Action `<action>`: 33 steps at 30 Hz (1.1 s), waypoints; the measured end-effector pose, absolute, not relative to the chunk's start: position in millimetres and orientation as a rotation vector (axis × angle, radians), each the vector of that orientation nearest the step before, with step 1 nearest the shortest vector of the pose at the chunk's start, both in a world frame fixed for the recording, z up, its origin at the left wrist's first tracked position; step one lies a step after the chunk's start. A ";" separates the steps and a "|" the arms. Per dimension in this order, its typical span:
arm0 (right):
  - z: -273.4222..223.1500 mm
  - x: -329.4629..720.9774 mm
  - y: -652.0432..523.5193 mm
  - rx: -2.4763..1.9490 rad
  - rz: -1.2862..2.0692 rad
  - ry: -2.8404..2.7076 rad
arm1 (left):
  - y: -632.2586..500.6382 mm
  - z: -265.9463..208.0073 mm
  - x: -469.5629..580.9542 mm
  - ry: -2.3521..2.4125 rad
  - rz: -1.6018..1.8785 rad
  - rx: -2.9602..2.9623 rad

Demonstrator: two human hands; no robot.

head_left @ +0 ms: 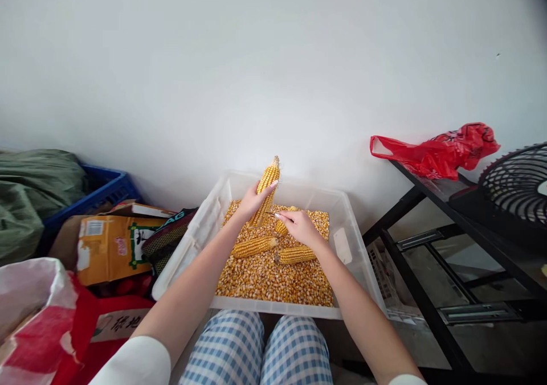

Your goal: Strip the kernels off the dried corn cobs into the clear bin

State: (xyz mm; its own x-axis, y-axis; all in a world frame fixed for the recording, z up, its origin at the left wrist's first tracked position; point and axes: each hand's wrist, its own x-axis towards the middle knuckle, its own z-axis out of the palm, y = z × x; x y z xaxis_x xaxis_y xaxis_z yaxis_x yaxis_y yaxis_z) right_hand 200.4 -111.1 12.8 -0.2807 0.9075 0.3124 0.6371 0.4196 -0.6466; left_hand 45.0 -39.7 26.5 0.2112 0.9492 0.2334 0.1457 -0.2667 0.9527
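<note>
My left hand (253,201) is wrapped round a yellow corn cob (269,183), which stands tilted with its pale tip upward and its kernels still in rows. My right hand (299,226) is closed in a pinch on a thin rod-like tool (277,214) that points at the lower part of this cob; most of the tool is hidden by the fingers. Below both hands, loose corn kernels (273,279) cover the bottom of a translucent plastic bin (356,248). Lying on the kernels are a cob (255,247) at the left, another cob (294,254) at the right, and a partly hidden cob (281,227) behind my right hand.
A white wall (273,77) rises behind the bin. At the right stands a black metal frame (427,271) with a red plastic bag (444,151) and a fan (519,185). Cardboard boxes (106,248), a blue crate (106,188) and a red-and-white bag (47,322) crowd the left.
</note>
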 end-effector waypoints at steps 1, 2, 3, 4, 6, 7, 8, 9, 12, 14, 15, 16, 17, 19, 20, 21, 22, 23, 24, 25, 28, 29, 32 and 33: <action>13.4 200.9 -111.2 -1.304 0.545 -2.031 | -40.0 26.5 44.7 1.070 1.145 1.654; 13.9 201.7 -111.2 -1.304 0.560 -2.043 | -40.4 26.6 44.4 1.076 1.131 1.695; 14.3 202.8 -111.0 -1.303 0.577 -2.056 | -41.0 26.7 44.2 1.076 1.118 1.736; 14.5 204.3 -110.6 -1.299 0.596 -2.067 | -41.8 27.0 44.0 1.072 1.107 1.777; 14.4 207.7 -109.6 -1.280 0.642 -2.089 | -43.8 27.9 43.8 1.041 1.078 1.866; 14.1 209.4 -109.0 -1.271 0.663 -2.096 | -44.9 28.3 43.6 1.021 1.056 1.911; 13.5 210.9 -108.4 -1.267 0.680 -2.103 | -45.9 28.6 43.5 0.999 1.026 1.961; 12.8 212.1 -107.7 -1.270 0.696 -2.117 | -46.8 28.6 43.4 0.981 0.986 2.016; 10.3 214.0 -105.4 -1.304 0.718 -2.177 | -48.2 27.1 43.3 0.948 0.851 2.213; 9.3 214.6 -103.7 -1.299 0.729 -2.199 | -48.1 25.5 43.6 0.937 0.784 2.324; 9.0 215.1 -102.9 -1.293 0.736 -2.199 | -47.9 24.9 43.8 0.937 0.769 2.358; 8.9 215.7 -102.2 -1.291 0.746 -2.197 | -47.8 24.5 44.0 0.934 0.764 2.378; 8.8 216.4 -101.6 -1.294 0.756 -2.197 | -47.8 24.5 44.1 0.932 0.766 2.388; 7.8 217.5 -101.1 -1.292 0.763 -2.193 | -48.5 25.2 44.4 0.922 0.769 2.394; 6.7 217.4 -101.2 -1.287 0.763 -2.191 | -49.2 25.9 44.6 0.914 0.767 2.395; 5.0 216.6 -101.6 -1.283 0.770 -2.196 | -50.1 26.6 45.0 0.906 0.762 2.394; 3.0 215.1 -102.4 -1.281 0.789 -2.213 | -51.1 27.3 45.5 0.902 0.759 2.389; 1.0 212.8 -103.4 -1.282 0.816 -2.243 | -52.1 27.9 46.1 0.905 0.762 2.379; -0.8 210.1 -104.5 -1.285 0.848 -2.279 | -52.9 28.2 47.0 0.915 0.775 2.361; -2.0 207.5 -105.7 -1.290 0.873 -2.311 | -53.4 28.3 47.8 0.932 0.797 2.336; 0.7 204.1 -108.1 -1.318 0.819 -2.312 | -52.2 27.3 50.2 0.991 0.890 2.217; 3.6 205.3 -108.3 -1.330 0.771 -2.283 | -50.8 26.7 50.6 1.010 0.926 2.168; 14.1 213.0 -107.8 -1.336 0.665 -2.181 | -44.8 25.7 50.2 1.052 1.043 1.983; 17.0 215.4 -107.6 -1.334 0.654 -2.154 | -42.8 25.6 49.8 1.056 1.077 1.908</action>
